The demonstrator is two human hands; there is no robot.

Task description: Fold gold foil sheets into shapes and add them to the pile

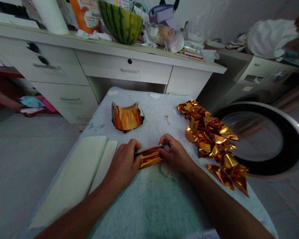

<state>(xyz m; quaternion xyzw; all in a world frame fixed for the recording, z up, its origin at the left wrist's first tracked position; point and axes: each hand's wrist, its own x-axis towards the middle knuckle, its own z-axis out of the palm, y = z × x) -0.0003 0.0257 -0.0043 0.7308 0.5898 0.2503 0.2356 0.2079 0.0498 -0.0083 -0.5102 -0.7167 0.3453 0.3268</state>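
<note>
Between my two hands is a strip of folded gold foil paper (151, 157), held just above or on the pale blue cloth. My left hand (126, 162) pinches its left end between thumb and fingers. At the other end, my right hand (175, 152) has thumb and forefinger closed on the foil. Beyond them stands a curved stack of gold foil sheets (126, 117), bent upward at the sides. A heap of folded gold foil pieces (211, 136) lies to the right of my right hand. Left of my left hand are pale paper sheets (72, 176).
The cloth-covered table (149, 205) narrows toward a white desk with drawers (129, 68). Half a watermelon (121, 23), an orange package (87, 15) and plastic bags crowd the desktop. A washing machine's open door (289, 139) stands close to the table's right edge.
</note>
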